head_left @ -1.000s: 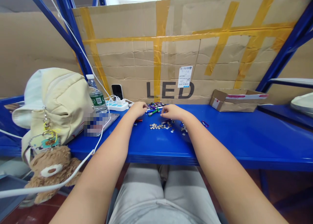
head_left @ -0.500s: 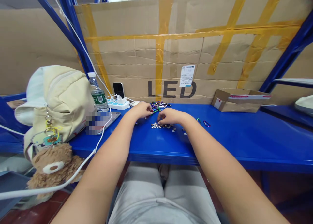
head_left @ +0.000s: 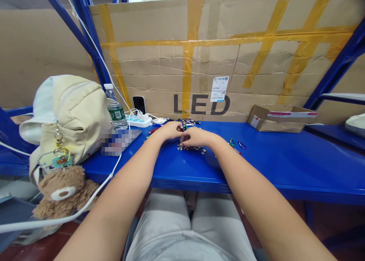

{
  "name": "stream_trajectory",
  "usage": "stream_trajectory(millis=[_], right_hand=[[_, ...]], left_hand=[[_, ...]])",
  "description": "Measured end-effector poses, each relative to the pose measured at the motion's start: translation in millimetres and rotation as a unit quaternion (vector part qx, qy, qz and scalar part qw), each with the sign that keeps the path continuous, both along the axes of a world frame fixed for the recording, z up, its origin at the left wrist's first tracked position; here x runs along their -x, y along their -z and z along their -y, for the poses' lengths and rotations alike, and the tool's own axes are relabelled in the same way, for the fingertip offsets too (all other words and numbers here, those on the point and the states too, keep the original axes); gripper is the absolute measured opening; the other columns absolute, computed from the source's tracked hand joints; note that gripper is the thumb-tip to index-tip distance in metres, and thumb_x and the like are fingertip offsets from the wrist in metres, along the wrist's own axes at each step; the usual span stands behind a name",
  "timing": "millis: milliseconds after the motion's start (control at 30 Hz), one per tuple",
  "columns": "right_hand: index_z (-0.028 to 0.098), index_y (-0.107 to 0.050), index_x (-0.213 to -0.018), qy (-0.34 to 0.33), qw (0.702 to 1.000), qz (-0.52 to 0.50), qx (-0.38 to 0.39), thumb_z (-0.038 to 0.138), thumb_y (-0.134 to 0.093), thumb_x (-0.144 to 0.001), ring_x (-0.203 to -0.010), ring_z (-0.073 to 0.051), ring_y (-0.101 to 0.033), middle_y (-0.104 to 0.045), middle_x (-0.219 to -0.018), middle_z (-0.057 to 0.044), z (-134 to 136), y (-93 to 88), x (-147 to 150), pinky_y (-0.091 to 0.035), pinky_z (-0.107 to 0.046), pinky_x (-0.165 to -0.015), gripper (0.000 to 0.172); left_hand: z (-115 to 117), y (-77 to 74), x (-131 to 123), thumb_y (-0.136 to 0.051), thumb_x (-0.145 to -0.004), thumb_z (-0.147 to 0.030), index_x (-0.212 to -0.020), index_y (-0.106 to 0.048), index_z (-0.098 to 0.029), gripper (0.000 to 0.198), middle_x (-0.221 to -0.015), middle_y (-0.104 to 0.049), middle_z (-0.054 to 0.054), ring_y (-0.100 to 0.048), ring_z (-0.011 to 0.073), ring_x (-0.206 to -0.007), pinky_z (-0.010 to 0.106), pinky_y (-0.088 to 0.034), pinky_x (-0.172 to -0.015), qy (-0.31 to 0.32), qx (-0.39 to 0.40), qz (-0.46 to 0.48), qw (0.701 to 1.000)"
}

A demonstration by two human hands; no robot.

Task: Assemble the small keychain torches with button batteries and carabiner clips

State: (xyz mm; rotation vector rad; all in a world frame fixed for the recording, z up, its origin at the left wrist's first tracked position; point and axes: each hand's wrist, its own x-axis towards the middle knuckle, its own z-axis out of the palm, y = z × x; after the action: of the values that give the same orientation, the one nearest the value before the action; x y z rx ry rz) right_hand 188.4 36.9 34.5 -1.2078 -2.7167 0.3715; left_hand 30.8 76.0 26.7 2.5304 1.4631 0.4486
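Observation:
My left hand (head_left: 172,130) is closed at the middle of the blue table, its fingertips by the pile of small coloured metal pieces (head_left: 191,122). What it pinches is too small to make out. Close on its right, my right hand (head_left: 194,137) has its thumb and fingers pressed together over the small round silvery discs (head_left: 196,148); anything between them is hidden. The two hands' fingertips nearly meet. Beyond my right wrist lie a green carabiner (head_left: 232,142) and a purple carabiner (head_left: 242,144).
At the left are a cream backpack (head_left: 76,116) with a plush bear (head_left: 64,190), a water bottle (head_left: 116,113), a phone (head_left: 121,142), a power strip (head_left: 139,121) and a white cable. An open cardboard box (head_left: 281,123) stands at the right, before a cardboard wall (head_left: 159,71).
My left hand has shifted slightly right, and my right hand's fingertips have moved left towards it. The camera view has shifted a little.

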Motion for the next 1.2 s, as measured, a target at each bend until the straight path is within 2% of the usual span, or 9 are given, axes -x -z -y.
stream_trajectory(millis=[67, 200, 533, 700, 800, 967, 1067, 1200], right_hand=[[0.02, -0.072, -0.086, -0.01, 1.0, -0.001, 0.008, 0.028, -0.061, -0.071, -0.067, -0.012, -0.058, -0.07, -0.079, 0.0, 1, 0.1, 1, -0.039, -0.019, -0.059, 0.02], [0.018, -0.072, -0.084, 0.001, 0.999, 0.016, 0.029, 0.023, -0.06, -0.071, -0.068, -0.012, -0.058, -0.07, -0.08, -0.001, 1, 0.9, 3, -0.039, -0.019, -0.059, 0.019], [0.016, -0.067, -0.078, 0.046, 0.998, 0.04, -0.018, 0.028, -0.052, -0.074, -0.059, -0.012, -0.052, -0.066, -0.072, -0.003, -10, 3.0, -6, -0.035, -0.022, -0.053, 0.02], [0.015, -0.061, -0.068, 0.082, 0.996, -0.034, -0.03, 0.029, -0.05, -0.076, -0.057, -0.012, -0.051, -0.062, -0.064, -0.003, -13, -0.6, -17, -0.035, -0.022, -0.049, 0.019], [0.015, -0.059, -0.07, 0.123, 0.985, -0.115, 0.025, 0.024, -0.052, -0.076, -0.056, -0.012, -0.055, -0.064, -0.064, -0.003, -15, -1.2, -23, -0.039, -0.021, -0.05, 0.012], [0.013, -0.059, -0.079, 0.193, 0.945, -0.243, 0.101, 0.014, -0.055, -0.076, -0.054, -0.01, -0.057, -0.066, -0.071, -0.006, -18, -0.2, -23, -0.046, -0.019, -0.051, 0.005], [0.012, -0.061, -0.079, 0.208, 0.935, -0.266, 0.108, 0.012, -0.053, -0.078, -0.052, -0.007, -0.052, -0.066, -0.073, -0.006, -21, 2.2, -23, -0.044, -0.017, -0.049, 0.008], [0.012, -0.063, -0.08, 0.238, 0.933, -0.252, 0.093, 0.017, -0.052, -0.081, -0.048, -0.006, -0.048, -0.066, -0.073, -0.004, -24, 5.5, -25, -0.039, -0.017, -0.046, 0.013]], left_hand=[[0, 0.9, -1, -0.056, -0.068, -0.034, -0.086, -0.06, -0.017, 0.026, -0.087, -0.067, 0.005, -0.06, 0.0186, -0.077, 0.024, -0.043, -0.062, 0.005, 0.002, -0.014, 1.0], [2, 1.4, -2, -0.056, -0.068, -0.032, -0.087, -0.062, -0.018, 0.025, -0.089, -0.068, 0.005, -0.06, 0.0193, -0.081, 0.024, -0.042, -0.063, 0.012, -0.006, -0.04, 0.999], [8, -2.9, -6, -0.056, -0.069, -0.031, -0.084, -0.06, -0.017, 0.021, -0.091, -0.067, 0.006, -0.06, 0.0183, -0.079, 0.024, -0.042, -0.064, -0.001, -0.019, -0.072, 0.997], [9, -3.4, -6, -0.053, -0.071, -0.033, -0.083, -0.061, -0.017, 0.021, -0.089, -0.067, 0.006, -0.06, 0.0194, -0.079, 0.026, -0.043, -0.066, 0.017, -0.031, -0.072, 0.997], [9, -3.1, -6, -0.054, -0.071, -0.032, -0.085, -0.061, -0.018, 0.021, -0.089, -0.067, 0.006, -0.06, 0.0191, -0.079, 0.025, -0.043, -0.066, 0.013, -0.019, -0.064, 0.998], [9, -2.1, -8, -0.056, -0.07, -0.03, -0.085, -0.061, -0.017, 0.021, -0.09, -0.067, 0.006, -0.06, 0.0185, -0.079, 0.025, -0.043, -0.067, 0.014, -0.006, -0.06, 0.998], [11, -2.2, -9, -0.056, -0.07, -0.029, -0.087, -0.062, -0.017, 0.021, -0.091, -0.067, 0.006, -0.06, 0.0185, -0.08, 0.025, -0.043, -0.069, 0.016, -0.009, -0.055, 0.998], [12, -2.7, -10, -0.056, -0.071, -0.028, -0.089, -0.063, -0.016, 0.023, -0.089, -0.067, 0.006, -0.06, 0.0181, -0.079, 0.025, -0.043, -0.07, 0.015, -0.01, -0.052, 0.998]])
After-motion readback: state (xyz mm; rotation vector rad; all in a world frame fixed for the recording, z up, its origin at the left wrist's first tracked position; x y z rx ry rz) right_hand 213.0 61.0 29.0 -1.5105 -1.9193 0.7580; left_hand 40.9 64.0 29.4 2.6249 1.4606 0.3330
